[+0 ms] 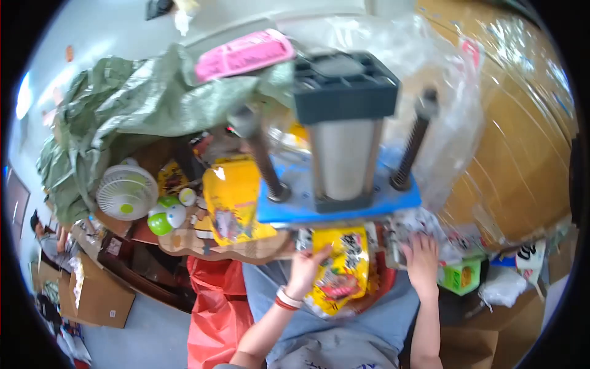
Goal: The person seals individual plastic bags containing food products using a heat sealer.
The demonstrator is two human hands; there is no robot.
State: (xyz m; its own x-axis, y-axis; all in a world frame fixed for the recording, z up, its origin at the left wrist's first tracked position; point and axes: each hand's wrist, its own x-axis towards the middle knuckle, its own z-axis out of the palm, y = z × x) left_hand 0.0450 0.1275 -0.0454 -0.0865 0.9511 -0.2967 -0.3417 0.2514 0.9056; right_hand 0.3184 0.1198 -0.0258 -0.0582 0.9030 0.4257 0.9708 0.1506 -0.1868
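Observation:
My left hand grips the left edge of a yellow printed food packet, which hangs tilted over my lap. Its upper end lies just under the blue plate of a press machine with a dark-capped metal cylinder. Flat against the metal at the machine's right side rests my right hand, fingers stretched out, holding nothing. A red container, partly hidden by the packet, sits behind it on my lap.
A wooden board carries a yellow bag; a white-green fan stands left. Red sheeting hangs below. Right are a green box and plastic-wrapped cartons. A person is at far left.

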